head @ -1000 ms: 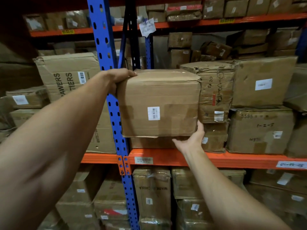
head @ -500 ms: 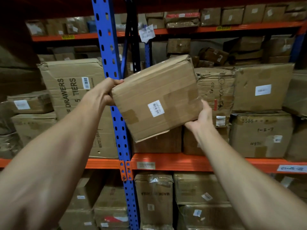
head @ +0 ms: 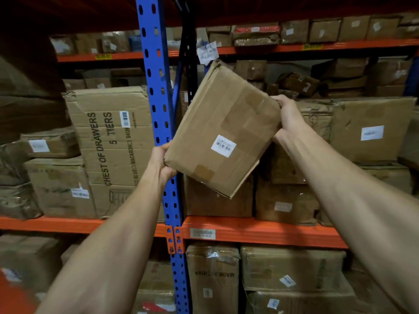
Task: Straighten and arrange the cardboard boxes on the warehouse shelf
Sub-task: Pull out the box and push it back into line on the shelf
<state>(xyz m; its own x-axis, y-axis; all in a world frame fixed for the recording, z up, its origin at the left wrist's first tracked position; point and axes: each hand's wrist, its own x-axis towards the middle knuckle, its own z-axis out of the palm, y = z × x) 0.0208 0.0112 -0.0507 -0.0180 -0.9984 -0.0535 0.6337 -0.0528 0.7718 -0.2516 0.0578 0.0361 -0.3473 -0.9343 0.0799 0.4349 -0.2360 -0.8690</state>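
Observation:
A brown cardboard box (head: 223, 130) with a white barcode label hangs in the air in front of the shelf, tilted steeply with one corner pointing down. My left hand (head: 162, 163) grips its lower left corner, in front of the blue upright. Its upper right corner is gripped by my right hand (head: 286, 114). Below the held box, two other boxes (head: 217, 202) sit on the orange shelf beam (head: 260, 232).
A blue rack upright (head: 156, 87) stands just left of the held box. A large "CHEST OF DRAWERS" box (head: 113, 150) fills the left bay. More boxes (head: 371, 130) are stacked to the right, on the upper shelf and on the level below.
The box has come off the stack and turned counter-clockwise in my hands. My left hand dropped to its lower left corner and my right hand rose to the upper right corner.

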